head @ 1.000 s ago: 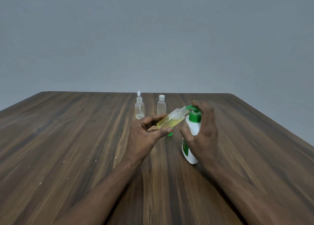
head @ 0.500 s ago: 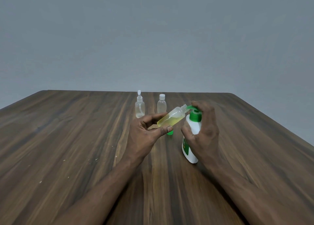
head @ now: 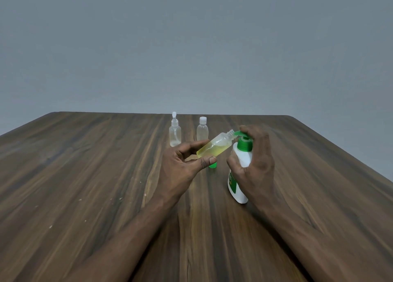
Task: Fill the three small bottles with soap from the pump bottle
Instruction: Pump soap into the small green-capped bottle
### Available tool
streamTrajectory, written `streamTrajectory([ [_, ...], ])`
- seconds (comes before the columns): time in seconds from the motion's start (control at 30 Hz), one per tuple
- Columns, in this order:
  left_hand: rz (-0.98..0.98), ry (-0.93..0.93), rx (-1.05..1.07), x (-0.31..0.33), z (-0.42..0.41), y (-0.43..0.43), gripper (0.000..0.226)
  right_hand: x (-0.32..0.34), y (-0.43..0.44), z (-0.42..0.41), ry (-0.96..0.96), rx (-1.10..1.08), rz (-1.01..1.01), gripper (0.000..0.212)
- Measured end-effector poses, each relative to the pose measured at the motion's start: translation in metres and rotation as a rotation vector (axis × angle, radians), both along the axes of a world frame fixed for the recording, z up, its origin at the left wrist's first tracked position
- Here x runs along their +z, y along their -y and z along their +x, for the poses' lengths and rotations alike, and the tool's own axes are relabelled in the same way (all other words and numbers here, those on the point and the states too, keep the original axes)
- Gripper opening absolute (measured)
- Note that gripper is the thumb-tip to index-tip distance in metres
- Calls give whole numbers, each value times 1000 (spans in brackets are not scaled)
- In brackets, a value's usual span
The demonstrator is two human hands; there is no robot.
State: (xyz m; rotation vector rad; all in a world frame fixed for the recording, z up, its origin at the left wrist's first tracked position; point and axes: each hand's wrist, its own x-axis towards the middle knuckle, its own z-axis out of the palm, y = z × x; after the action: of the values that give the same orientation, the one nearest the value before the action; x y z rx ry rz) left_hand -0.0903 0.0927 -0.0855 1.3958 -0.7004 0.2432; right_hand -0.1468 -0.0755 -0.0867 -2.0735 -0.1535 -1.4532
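My left hand (head: 180,166) pinches a small clear bottle (head: 214,146) partly filled with yellow soap, tilted so its open threaded neck sits at the green spout. My right hand (head: 254,160) wraps around the white pump bottle (head: 239,175), with fingers on top of its green pump head (head: 244,142). A small green cap (head: 212,165) lies on the table just behind my left thumb. Two more small clear bottles stand farther back: one with a white spray top (head: 175,133) on the left, one with a white screw cap (head: 202,130) on the right.
Everything sits on a dark wooden table (head: 85,175) against a plain grey wall. A few pale specks dot the wood at the left. The table's far edge runs just behind the two standing bottles, and its right edge slants down the right side.
Hardly anything has moved. Both hands keep their holds, and the small bottle stays tilted at the spout. The view has shifted very slightly.
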Motion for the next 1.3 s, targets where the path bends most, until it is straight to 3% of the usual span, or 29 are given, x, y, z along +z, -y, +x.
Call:
streamTrajectory([
  [0.77,-22,-30,-53,-2,-1,1,39,1,-1,-3,-18,6,0,67],
  [1.03,-66,-213,-198,-13,2,10,39,1,-1,-3,-2,-9,-7,69],
  [1.3,-320,-444,-349,-19,5,16,40,1,-1,-2,-6,-14,-12,70],
])
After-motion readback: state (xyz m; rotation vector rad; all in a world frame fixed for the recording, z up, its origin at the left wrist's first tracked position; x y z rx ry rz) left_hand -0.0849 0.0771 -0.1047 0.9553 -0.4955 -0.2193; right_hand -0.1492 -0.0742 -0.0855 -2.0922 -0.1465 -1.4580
